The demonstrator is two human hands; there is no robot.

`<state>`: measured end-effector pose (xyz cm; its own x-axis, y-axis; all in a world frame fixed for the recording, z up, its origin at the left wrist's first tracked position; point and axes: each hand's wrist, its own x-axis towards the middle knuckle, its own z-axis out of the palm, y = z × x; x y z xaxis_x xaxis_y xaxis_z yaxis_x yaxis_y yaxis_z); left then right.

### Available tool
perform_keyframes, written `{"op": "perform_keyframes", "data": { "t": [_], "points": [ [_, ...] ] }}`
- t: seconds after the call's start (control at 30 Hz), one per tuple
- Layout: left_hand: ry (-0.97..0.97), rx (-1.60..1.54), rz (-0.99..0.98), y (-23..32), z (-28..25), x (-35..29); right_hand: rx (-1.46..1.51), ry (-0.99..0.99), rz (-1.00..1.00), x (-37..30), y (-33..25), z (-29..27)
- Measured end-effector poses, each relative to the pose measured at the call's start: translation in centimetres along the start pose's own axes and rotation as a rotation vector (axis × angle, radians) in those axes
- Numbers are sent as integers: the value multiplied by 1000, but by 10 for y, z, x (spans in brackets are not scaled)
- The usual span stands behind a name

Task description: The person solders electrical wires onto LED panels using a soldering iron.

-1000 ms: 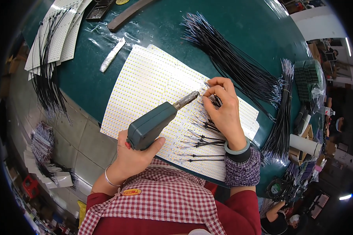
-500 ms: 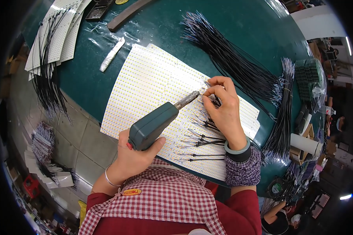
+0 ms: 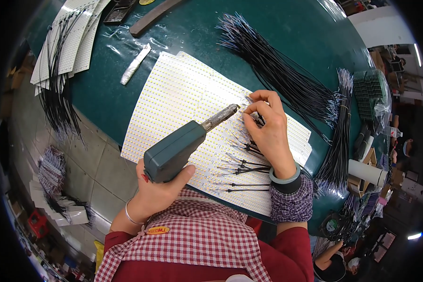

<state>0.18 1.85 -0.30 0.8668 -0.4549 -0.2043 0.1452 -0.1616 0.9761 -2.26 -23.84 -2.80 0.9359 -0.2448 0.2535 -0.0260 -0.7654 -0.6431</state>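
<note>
As the pale overhead glare spreads across the dark green, glossy worktop [image 3: 192,33], we find the left hand [image 3: 162,192] wrapped round a dark green, box-bodied plastic tool [image 3: 176,150], its grip firmly clamped on the casing. We follow the scuffed, silvery metal nozzle [image 3: 220,118] up and to the right, its tip just beside the fingers of the right hand [image 3: 270,124]. Here the thumb and index finger come close together; we cannot tell whether this grip is clamped on a wire.

Beneath both hands we have the thin white panels [image 3: 174,98], dotted with rows of small yellow squares, overlapping in the middle of the worktop at its near edge. Across their right part lie short black wires with pale, frayed-looking ends [image 3: 251,171], some running under the right hand.

Beyond them we spot a thick, loose bundle of black wires [image 3: 284,75], and to the right a narrower, tied black bundle [image 3: 336,136]. Over on the left, a silvery, film-wrapped strip [image 3: 135,66] lies near a long grey-brown bar [image 3: 152,19]. Farther left, more dotted white panels [image 3: 82,49] carry dark wires [image 3: 58,89] that hang over the worktop's edge.
</note>
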Motion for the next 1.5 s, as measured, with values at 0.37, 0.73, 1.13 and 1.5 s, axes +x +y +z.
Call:
{"op": "perform_keyframes", "data": {
  "t": [0.37, 0.73, 1.13, 1.5],
  "points": [
    [53, -79, -15, -2, -1, -3, 21, -82, 14, -8, -11, -14],
    [51, -105, -64, -3, -3, -6, 37, -46, 47, -13, -13, -3],
    [-16, -73, -63, -6, -4, -11, -83, -40, -68, -9, -16, 0],
    [-9, -95, -76, -7, -3, -11, -221, 73, -84, -17, -16, -4]
  ]
}}
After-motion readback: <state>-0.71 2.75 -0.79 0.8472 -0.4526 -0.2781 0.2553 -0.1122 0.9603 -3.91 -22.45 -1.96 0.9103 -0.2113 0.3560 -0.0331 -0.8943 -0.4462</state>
